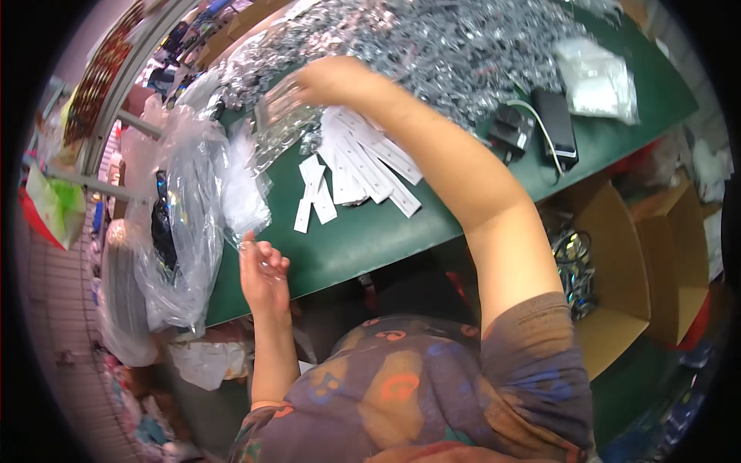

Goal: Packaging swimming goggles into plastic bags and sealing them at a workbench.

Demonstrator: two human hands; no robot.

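My left hand (266,274) is at the table's near left edge, fingers curled around a bit of shiny clear plastic bag (272,270). Just beyond its fingertips lie whitish plastic bags (247,185). My right arm stretches across the table, and my right hand (332,81) is smeared by motion, so its grip is unclear. Its fingers are at a stack of clear plastic bags (282,119). Under the right forearm, white printed card strips (359,158) lie fanned out, with a few shorter strips (312,193) to their left.
A big heap of small clear-wrapped items (463,54) covers the far table. Right of my arm are a black adapter (511,131), a black box-shaped device (554,127) with a white cable, and a filled plastic bag (598,77). Large clear bags (181,224) hang at left; cardboard boxes (617,270) stand at right.
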